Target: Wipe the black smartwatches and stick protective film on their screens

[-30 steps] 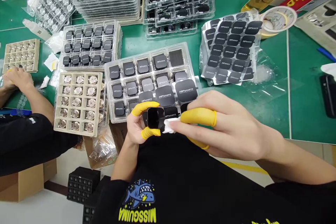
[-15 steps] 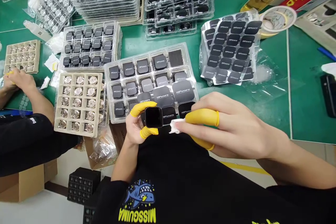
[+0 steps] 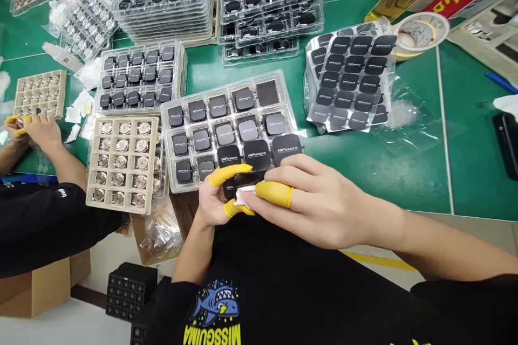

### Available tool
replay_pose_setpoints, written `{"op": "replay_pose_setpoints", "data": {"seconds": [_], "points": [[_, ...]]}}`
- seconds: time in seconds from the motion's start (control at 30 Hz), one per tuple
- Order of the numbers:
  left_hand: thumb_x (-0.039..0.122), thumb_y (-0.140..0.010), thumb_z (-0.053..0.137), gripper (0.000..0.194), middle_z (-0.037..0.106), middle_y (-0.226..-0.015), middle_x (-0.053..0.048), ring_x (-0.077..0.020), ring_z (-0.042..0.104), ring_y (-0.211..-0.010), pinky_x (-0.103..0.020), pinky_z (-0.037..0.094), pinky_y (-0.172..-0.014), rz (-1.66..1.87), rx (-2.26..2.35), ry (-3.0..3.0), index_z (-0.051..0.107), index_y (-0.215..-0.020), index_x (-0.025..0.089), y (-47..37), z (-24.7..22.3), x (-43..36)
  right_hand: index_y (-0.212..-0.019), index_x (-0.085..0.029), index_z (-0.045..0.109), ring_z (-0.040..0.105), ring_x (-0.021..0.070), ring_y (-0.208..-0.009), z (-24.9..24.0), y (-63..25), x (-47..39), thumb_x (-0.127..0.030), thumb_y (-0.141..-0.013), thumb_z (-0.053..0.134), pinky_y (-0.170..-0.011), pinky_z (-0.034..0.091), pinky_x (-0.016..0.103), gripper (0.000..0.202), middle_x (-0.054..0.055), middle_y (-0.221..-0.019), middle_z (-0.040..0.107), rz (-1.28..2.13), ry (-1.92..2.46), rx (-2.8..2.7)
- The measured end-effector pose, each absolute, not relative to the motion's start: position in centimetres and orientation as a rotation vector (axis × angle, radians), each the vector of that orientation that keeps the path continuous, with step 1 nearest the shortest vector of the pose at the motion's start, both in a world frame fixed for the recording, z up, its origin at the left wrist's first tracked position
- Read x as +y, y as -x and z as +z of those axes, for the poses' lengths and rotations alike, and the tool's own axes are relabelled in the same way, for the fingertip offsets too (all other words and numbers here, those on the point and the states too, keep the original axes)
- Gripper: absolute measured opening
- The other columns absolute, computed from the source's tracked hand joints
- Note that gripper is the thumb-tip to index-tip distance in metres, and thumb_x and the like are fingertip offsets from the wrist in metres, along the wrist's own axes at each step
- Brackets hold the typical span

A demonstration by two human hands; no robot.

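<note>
My left hand point(image 3: 211, 202), with yellow finger cots on thumb and finger, grips a small square watch head point(image 3: 247, 178) by its edges, its dark glass partly covered. My right hand point(image 3: 327, 205), also in yellow finger cots, pinches a folded white wipe point(image 3: 244, 195) against the watch head. Just beyond both hands lies a clear plastic tray point(image 3: 283, 82) of black squares printed "HiFuture". Larger black squares point(image 3: 257, 154) with the same print cover its near right part and are partly hidden by my hands.
Left of the tray stands a beige tray point(image 3: 91, 172) of round watch heads. Behind are stacked clear trays point(image 3: 165, 27). Label sheets point(image 3: 350, 82) and tape rolls point(image 3: 421, 32) lie to the right. At far left, a co-worker's hands point(image 3: 44, 132) work beside another beige tray point(image 3: 62, 94).
My right hand has moved left, bringing the wipe from beside the watch head onto it. The watch head has tipped in my left hand, so less of its glass shows.
</note>
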State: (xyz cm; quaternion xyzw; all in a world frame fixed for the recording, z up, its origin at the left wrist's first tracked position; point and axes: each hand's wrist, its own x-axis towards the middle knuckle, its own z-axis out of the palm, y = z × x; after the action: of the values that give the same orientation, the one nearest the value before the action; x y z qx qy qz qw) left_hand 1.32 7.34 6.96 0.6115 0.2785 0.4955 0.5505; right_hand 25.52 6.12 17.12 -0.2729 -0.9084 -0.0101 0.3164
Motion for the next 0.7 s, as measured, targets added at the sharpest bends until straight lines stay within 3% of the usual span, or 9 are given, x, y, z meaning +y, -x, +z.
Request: {"op": "replay_pose_setpoints", "data": {"seconds": [0.23,0.47,0.7], "points": [[0.065,-0.085,0.101,0.067,0.093,-0.122,-0.011,-0.0282,0.091,-0.105,-0.034,0.073,-0.095,1.239,0.79,-1.38,0.087,-0.137,0.025,-1.3,6.3,6.7,-0.111,-0.015,0.086,0.067,0.0239,-0.088,16.0,-25.5,6.3,-0.005,-0.112,0.06,-0.075,0.052,0.04,0.028,0.007,-0.087,0.078,-0.279,0.877,-2.371],[0.075,-0.078,0.101,0.072,0.091,-0.116,-0.01,-0.0268,0.089,-0.099,-0.034,0.072,-0.091,1.38,0.886,-1.33,0.09,-0.127,0.023,-0.6,6.5,7.2,-0.118,-0.02,0.087,0.073,0.0274,-0.092,16.8,-27.4,4.9,-0.006,-0.107,0.073,-0.073,0.053,0.043,0.023,0.008,-0.09,0.079,-0.17,0.99,-2.238],[0.074,-0.078,0.102,0.072,0.092,-0.119,-0.009,-0.0263,0.088,-0.101,-0.034,0.071,-0.094,1.33,0.835,-1.328,0.089,-0.13,0.025,-0.9,6.7,7.2,-0.125,-0.022,0.085,0.074,0.0267,-0.096,17.0,-26.7,4.5,-0.009,-0.106,0.076,-0.077,0.058,0.043,0.024,0.006,-0.095,0.08,-0.036,0.951,-2.227]]}}
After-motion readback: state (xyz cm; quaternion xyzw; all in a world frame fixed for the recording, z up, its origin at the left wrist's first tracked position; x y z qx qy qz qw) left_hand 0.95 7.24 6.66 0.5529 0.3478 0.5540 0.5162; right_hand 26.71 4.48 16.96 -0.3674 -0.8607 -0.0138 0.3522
